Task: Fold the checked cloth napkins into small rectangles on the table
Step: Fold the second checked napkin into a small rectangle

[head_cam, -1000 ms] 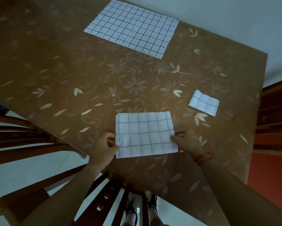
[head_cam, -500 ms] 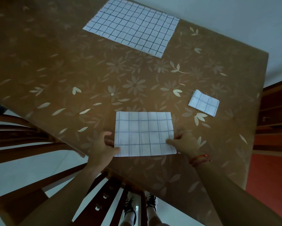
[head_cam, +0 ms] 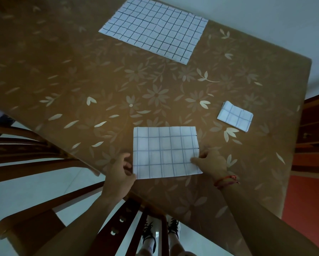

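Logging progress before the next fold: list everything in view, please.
Flat napkin: 1, white with dark checks, table's far side.
Half-folded napkin: 1, white checked, near edge.
Small folded napkin: 1, white checked, right side.
Table: 1, brown floral top.
Chairs: 2, brown wood, left and near.
Bracelet: 1, red, right wrist.
Shoes: 2, black, floor below.
Left hand: 1, pinches half-folded napkin's left edge.
Right hand: 1, pinches its right edge.

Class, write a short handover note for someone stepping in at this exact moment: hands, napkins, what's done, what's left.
Left hand pinches the left edge of the partly folded napkin; right hand pinches its right edge.
It lies flat at the near edge of the table.
Done: one small folded napkin, to the right.
Left: finish this one, then fold the open napkin at the far side.
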